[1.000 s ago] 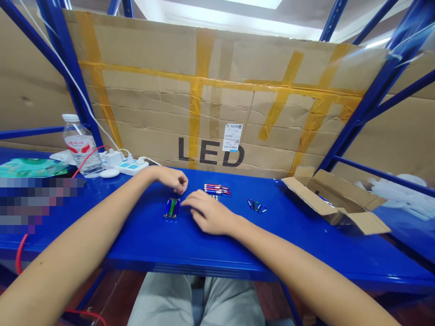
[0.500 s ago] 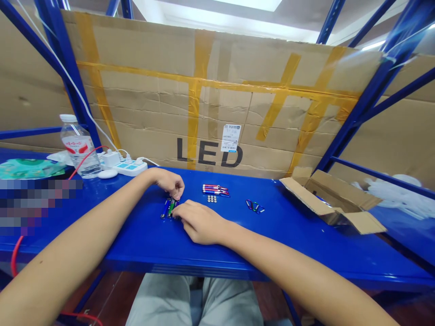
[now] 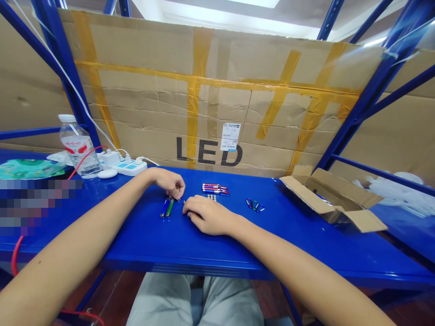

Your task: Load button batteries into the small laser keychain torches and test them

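Note:
Two mini flashlights, one blue (image 3: 165,208) and one green (image 3: 170,208), lie side by side on the blue table. Over their far ends is my left hand (image 3: 171,184), fingers bent down and pressed together; whatever its fingertips pinch is hidden. To the right, my right hand (image 3: 208,215) is low over the tabletop with its fingers curled closed. A small shiny tip shows at its fingertips, seemingly of a third mini flashlight mostly covered by the hand. Behind that hand lie several silver button cells (image 3: 211,197), partly hidden, and a row of red and blue mini flashlights (image 3: 210,188).
Several small carabiners (image 3: 254,205) lie to the right. Farther right stands an open cardboard box (image 3: 343,192). A water bottle (image 3: 78,149) and a power strip (image 3: 131,168) stand at the left. A large cardboard sheet (image 3: 152,113) closes off the back.
My right hand has moved right, away from the blue and green flashlights, and the third flashlight has left their side. My left hand has hardly moved.

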Tool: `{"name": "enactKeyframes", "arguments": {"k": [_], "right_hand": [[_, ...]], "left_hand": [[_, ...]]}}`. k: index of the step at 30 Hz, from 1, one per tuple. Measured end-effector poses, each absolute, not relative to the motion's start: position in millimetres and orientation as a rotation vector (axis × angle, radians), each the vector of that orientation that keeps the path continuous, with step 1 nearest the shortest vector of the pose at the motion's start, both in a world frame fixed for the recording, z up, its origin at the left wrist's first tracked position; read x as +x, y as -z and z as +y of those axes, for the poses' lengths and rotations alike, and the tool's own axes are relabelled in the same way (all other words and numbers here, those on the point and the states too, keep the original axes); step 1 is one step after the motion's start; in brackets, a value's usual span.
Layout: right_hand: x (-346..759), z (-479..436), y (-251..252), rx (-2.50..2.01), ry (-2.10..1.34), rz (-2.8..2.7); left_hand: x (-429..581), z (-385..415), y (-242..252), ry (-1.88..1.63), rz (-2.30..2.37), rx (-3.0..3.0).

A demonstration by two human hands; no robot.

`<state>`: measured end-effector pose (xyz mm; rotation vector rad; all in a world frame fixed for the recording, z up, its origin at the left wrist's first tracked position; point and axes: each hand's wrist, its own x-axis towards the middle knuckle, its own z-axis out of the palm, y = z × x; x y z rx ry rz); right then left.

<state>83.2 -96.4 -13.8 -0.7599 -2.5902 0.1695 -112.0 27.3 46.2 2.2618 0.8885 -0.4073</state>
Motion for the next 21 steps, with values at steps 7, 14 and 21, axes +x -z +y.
{"name": "enactKeyframes", "arguments": {"k": [7, 14, 21], "right_hand": [[88.1, -95.1, 10.7, -0.818, -0.163, -2.581], [99.0, -92.1, -0.4, -0.827, -0.481, -2.647], [136.2, -96.1, -22.3, -1.105, -0.739, -2.697]], "left_hand": [[-112.7, 29.4, -46.2, 0.377, 0.882, 2.308], [-103.1, 29.7, -39.2, 0.293, 0.829, 2.365], [-75.2, 0.7, -34.3, 0.209, 0.739, 2.41]]}}
